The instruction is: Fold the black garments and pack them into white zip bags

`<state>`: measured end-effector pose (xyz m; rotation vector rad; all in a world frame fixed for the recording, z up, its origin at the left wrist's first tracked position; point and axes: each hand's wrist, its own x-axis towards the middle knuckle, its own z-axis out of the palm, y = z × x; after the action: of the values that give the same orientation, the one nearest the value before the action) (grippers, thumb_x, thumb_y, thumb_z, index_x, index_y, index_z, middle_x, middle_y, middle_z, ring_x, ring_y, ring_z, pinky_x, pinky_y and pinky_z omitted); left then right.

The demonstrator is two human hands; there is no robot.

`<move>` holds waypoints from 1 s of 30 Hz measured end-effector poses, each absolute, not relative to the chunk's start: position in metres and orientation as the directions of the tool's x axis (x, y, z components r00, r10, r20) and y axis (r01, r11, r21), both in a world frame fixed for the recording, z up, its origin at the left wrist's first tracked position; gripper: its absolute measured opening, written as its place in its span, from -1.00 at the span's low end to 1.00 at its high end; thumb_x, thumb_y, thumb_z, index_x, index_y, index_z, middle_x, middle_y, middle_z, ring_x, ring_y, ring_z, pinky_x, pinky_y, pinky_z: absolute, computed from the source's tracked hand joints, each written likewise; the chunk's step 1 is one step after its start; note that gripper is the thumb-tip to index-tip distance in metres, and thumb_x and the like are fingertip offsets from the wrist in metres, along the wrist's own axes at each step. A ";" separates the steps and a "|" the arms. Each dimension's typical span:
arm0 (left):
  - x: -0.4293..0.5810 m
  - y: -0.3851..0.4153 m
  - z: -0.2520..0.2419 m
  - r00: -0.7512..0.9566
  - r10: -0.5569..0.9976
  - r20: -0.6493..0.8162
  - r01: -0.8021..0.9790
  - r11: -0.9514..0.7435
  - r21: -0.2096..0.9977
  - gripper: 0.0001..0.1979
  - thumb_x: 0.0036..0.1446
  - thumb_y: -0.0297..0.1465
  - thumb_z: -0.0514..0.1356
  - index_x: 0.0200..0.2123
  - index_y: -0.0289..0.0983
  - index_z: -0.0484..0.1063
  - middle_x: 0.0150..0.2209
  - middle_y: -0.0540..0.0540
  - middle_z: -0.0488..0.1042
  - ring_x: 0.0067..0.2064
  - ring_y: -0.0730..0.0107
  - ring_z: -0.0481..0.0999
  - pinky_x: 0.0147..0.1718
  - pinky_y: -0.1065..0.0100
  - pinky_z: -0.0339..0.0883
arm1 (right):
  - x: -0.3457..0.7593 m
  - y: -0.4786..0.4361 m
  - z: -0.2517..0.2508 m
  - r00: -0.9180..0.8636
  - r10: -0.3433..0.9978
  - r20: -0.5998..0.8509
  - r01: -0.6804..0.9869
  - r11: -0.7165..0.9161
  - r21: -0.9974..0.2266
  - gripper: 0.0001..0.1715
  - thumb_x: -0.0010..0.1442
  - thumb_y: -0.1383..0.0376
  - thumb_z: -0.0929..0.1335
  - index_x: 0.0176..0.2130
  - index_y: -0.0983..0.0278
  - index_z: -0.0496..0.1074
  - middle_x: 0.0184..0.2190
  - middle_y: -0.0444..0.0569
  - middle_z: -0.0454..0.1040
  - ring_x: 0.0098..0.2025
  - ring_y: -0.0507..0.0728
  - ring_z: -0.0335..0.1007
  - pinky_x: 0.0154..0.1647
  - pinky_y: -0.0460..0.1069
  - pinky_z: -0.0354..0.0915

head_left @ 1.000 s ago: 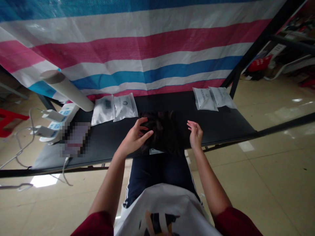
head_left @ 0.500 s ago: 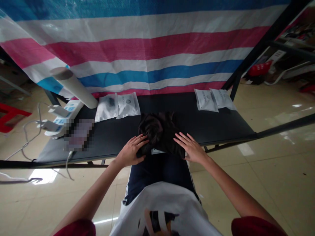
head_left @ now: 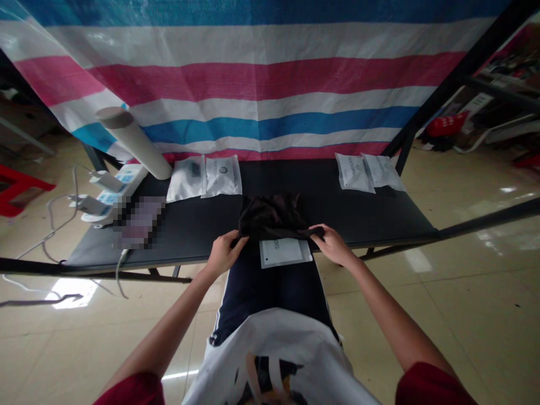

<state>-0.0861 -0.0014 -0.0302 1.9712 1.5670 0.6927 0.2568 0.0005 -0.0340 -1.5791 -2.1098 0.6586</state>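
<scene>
Matt black cloth [head_left: 272, 216], glossy plastic pouch [head_left: 284, 251], matt dark table [head_left: 367, 214]

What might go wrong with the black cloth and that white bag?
The white bag lies at the near edge of the table, so it may slide onto the lap. The left hand and right hand pinch only the near edge of the black cloth, so its folds may fall open.

Both hands have gone from lying flat on the dark cloth [head_left: 272, 216] to pinching its near corners. The left hand [head_left: 223, 253] and right hand [head_left: 331, 244] have lifted that edge back, baring a white packet [head_left: 284, 252] at mid-frame.
</scene>
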 end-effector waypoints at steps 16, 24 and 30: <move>-0.087 0.087 -0.033 -0.024 0.998 -0.054 0.866 0.048 0.497 -0.35 -0.09 0.09 0.23 -0.12 -0.33 0.47 -0.21 -0.25 0.53 -0.13 0.01 0.51 -0.17 0.18 0.32 | 0.233 0.076 -0.031 0.174 0.985 -0.001 0.844 -0.149 -0.515 -0.21 -0.05 0.01 0.50 0.09 0.32 0.41 -0.13 0.11 0.58 -0.04 0.31 0.51 -0.05 0.10 0.36; -0.081 0.107 -0.042 0.196 0.980 -0.043 0.592 -0.083 0.802 -0.73 -0.20 -0.25 0.28 -0.43 -0.29 0.40 -0.50 0.00 0.43 -0.36 0.25 0.49 -0.36 0.28 0.35 | 0.232 0.110 -0.049 0.060 0.993 -0.106 0.547 -0.121 -0.828 -0.46 -0.16 0.43 0.47 -0.10 0.37 0.52 -0.19 0.09 0.61 -0.15 0.22 0.55 -0.14 0.05 0.42; -0.075 0.095 -0.046 0.167 0.986 -0.010 0.229 -0.029 0.973 -0.44 -0.24 -0.33 0.30 -0.10 -0.36 0.35 -0.20 -0.16 0.54 -0.14 0.18 0.54 -0.16 0.20 0.43 | 0.245 0.101 -0.060 -0.006 0.999 -0.037 0.451 -0.031 -0.892 -0.59 -0.10 0.42 0.46 -0.16 0.37 0.55 -0.21 0.09 0.61 -0.16 0.20 0.54 -0.09 0.09 0.42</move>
<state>-0.0746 0.0950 -0.0465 1.4597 1.2429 0.9704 0.2448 0.1010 -0.0601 -1.5673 -1.5400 0.9876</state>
